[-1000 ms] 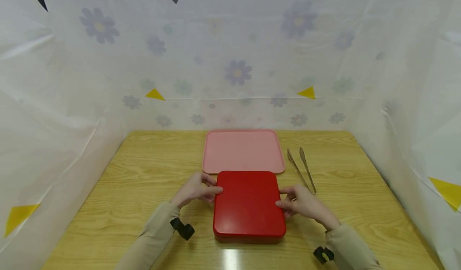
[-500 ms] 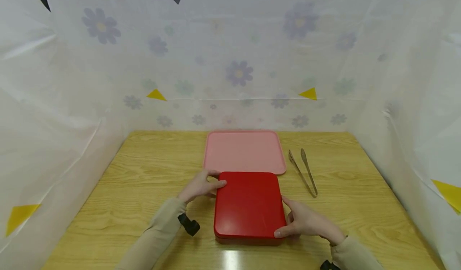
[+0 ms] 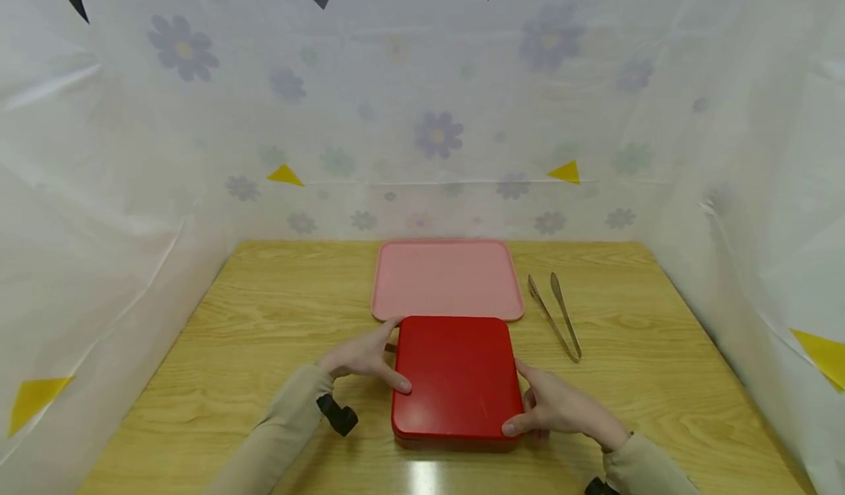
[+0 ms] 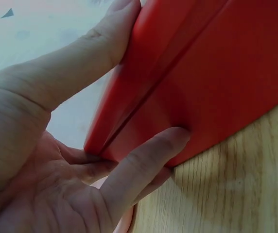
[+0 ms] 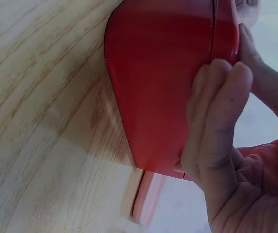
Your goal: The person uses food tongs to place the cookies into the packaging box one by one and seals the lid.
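Note:
A red rectangular box (image 3: 458, 378) with its lid on sits on the table in front of me. My left hand (image 3: 363, 356) grips its left side, thumb on the lid's edge; in the left wrist view one finger (image 4: 146, 158) touches the side wall below the lid seam. On the right side my right hand (image 3: 561, 407) grips near the front corner, thumb over the lid's edge. Its fingers (image 5: 219, 116) lie along the lid seam in the right wrist view. What is inside the box is hidden.
Behind the box lies a pink tray (image 3: 449, 279), close to its back edge. Metal tongs (image 3: 566, 326) lie spread on the table to the right of the tray. White sheeting (image 3: 422, 77) with flowers encloses the wooden table (image 3: 284, 282) at the back and sides.
My right hand has slid toward the box's front right corner. My left thumb has moved along the lid's left edge toward me. The box has stayed in about the same place.

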{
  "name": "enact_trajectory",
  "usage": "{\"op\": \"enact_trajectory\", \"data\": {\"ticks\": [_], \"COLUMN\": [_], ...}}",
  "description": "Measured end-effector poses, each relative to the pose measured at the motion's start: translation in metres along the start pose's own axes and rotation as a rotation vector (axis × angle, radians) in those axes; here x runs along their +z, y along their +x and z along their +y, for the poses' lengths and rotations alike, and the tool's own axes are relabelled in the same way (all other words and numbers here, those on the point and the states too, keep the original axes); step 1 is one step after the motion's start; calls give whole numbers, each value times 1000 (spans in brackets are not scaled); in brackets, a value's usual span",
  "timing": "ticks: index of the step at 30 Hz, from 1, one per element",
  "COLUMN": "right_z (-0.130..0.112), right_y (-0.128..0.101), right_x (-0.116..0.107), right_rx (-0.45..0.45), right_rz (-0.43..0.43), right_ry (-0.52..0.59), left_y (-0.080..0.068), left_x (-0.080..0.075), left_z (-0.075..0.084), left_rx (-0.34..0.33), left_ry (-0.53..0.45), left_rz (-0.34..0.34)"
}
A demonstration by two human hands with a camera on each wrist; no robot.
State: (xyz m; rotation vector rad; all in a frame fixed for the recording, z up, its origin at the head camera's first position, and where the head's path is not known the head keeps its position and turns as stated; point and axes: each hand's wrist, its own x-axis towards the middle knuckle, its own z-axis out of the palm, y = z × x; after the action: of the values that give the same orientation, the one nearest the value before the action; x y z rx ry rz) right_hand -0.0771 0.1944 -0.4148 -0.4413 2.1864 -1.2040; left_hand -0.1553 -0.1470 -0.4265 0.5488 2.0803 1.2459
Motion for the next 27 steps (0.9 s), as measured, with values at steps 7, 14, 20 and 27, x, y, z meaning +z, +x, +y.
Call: {"op": "enact_trajectory", "data": {"ticks": [7, 14, 20, 27], "right_z": [2, 6, 9, 8], "right_y": [-1, -5, -6, -6], "right_x": [1, 0, 0, 0], "right_rx": [-10, -29, -63, -69], "right_rz": [6, 14, 24, 28], "right_ry": [-6, -4, 3, 19], "left_y": [1, 0, -1, -1], "left_x": [1, 1, 0, 0], "left_z": [-2, -4, -3, -3], "left_rx": [0, 9, 32, 26], "left_ry": [6, -27, 3, 14], "left_rz": [-3, -5, -1, -14]}}
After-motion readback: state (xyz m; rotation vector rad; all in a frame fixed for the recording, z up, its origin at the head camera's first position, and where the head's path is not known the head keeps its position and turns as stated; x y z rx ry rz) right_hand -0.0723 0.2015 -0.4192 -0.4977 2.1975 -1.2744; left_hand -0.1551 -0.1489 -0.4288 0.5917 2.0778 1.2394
